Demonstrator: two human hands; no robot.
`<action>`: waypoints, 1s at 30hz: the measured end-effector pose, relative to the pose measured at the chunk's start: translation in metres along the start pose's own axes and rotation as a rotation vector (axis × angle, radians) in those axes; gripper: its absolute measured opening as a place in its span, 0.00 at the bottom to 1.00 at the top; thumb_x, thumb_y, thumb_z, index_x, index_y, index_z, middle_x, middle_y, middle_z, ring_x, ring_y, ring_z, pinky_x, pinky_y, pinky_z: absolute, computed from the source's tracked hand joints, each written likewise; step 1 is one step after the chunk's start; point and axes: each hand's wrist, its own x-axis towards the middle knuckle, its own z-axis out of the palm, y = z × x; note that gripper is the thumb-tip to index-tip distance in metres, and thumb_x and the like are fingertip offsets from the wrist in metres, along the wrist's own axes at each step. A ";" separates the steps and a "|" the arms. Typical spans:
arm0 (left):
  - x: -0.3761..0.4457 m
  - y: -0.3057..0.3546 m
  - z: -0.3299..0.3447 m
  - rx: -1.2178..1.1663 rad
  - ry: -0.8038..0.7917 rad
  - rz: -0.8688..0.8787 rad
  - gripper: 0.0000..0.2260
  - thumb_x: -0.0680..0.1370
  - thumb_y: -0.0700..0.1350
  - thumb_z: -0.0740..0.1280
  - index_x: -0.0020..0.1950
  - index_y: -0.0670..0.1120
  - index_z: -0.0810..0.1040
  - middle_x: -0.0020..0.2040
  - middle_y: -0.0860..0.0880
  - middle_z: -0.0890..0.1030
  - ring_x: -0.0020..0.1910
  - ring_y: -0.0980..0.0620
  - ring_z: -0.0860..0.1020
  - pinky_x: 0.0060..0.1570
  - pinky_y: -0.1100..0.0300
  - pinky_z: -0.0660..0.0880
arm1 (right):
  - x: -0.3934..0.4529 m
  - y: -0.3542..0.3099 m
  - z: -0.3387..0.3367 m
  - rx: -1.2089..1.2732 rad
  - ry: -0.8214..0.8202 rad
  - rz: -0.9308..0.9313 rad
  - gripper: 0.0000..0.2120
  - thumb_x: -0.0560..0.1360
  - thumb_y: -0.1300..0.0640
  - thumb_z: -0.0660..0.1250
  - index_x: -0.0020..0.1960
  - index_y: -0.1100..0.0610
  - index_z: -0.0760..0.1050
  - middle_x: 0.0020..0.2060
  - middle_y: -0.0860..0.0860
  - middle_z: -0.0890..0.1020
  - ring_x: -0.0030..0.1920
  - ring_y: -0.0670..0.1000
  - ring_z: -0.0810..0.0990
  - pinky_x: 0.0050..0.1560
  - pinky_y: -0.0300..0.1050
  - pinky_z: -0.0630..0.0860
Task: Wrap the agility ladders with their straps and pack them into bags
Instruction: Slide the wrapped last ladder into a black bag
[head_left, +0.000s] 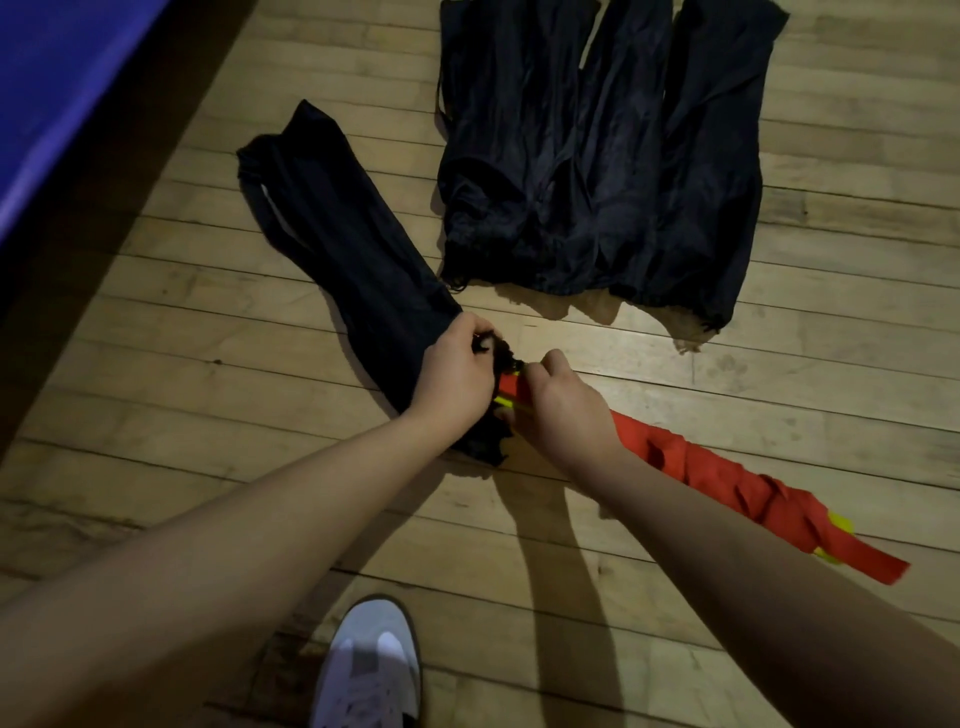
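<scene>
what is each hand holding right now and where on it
The left hand grips the black bag at its open mouth; the right hand grips the strap-wrapped ladder near its end at that mouth.

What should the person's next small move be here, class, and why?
Probably push the wrapped ladder further into the black bag. The left hand grips the bag's mouth, the right hand grips the ladder's tip there, and most of the red bundle lies outside.
</scene>
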 end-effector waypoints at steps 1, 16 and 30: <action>-0.001 -0.001 0.000 -0.010 0.007 -0.011 0.07 0.82 0.41 0.59 0.56 0.46 0.74 0.51 0.52 0.75 0.49 0.56 0.73 0.42 0.69 0.68 | 0.003 -0.002 0.003 0.017 -0.008 0.017 0.22 0.76 0.46 0.67 0.62 0.60 0.70 0.55 0.54 0.70 0.47 0.54 0.76 0.40 0.43 0.71; -0.018 -0.009 0.023 -0.090 -0.153 -0.114 0.10 0.82 0.39 0.58 0.61 0.49 0.74 0.57 0.51 0.75 0.46 0.58 0.75 0.34 0.74 0.72 | -0.035 0.034 0.015 -0.212 -0.022 0.018 0.30 0.76 0.33 0.54 0.65 0.56 0.66 0.59 0.54 0.72 0.59 0.57 0.71 0.62 0.53 0.64; -0.032 0.015 0.056 -0.121 -0.272 0.000 0.10 0.83 0.38 0.57 0.58 0.50 0.74 0.57 0.52 0.77 0.55 0.56 0.75 0.45 0.73 0.71 | -0.061 0.063 0.018 -0.157 -0.159 0.208 0.16 0.79 0.51 0.59 0.63 0.58 0.63 0.58 0.55 0.71 0.56 0.58 0.73 0.47 0.51 0.72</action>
